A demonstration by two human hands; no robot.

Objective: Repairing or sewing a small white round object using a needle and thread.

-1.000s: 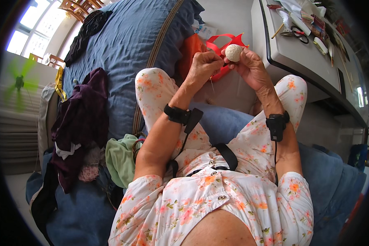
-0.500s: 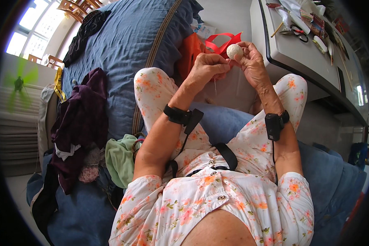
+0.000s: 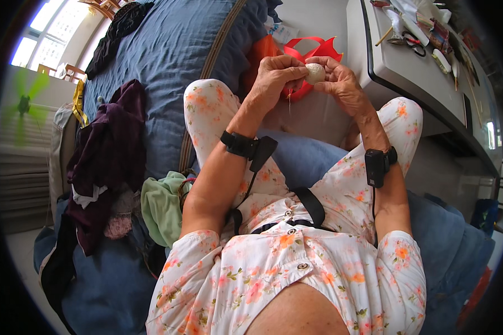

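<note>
My left hand (image 3: 275, 75) and my right hand (image 3: 341, 84) meet above my knees and both pinch a small off-white ball (image 3: 315, 72) between their fingertips. A thin thread (image 3: 289, 100) hangs down from my left fingers. Behind the hands lies a red ribbon or strap (image 3: 310, 50), partly hidden by them. Each wrist wears a black band with a cable.
A blue bedspread (image 3: 167, 61) with dark purple clothes (image 3: 109, 162) and a light green cloth (image 3: 162, 206) lies to my left. A grey-white desk (image 3: 397, 67) at the right carries scissors (image 3: 411, 42) and several small items. A green fan (image 3: 25, 100) stands far left.
Both hands keep holding the ball; they have shifted slightly, and the fingers have turned the ball a little.
</note>
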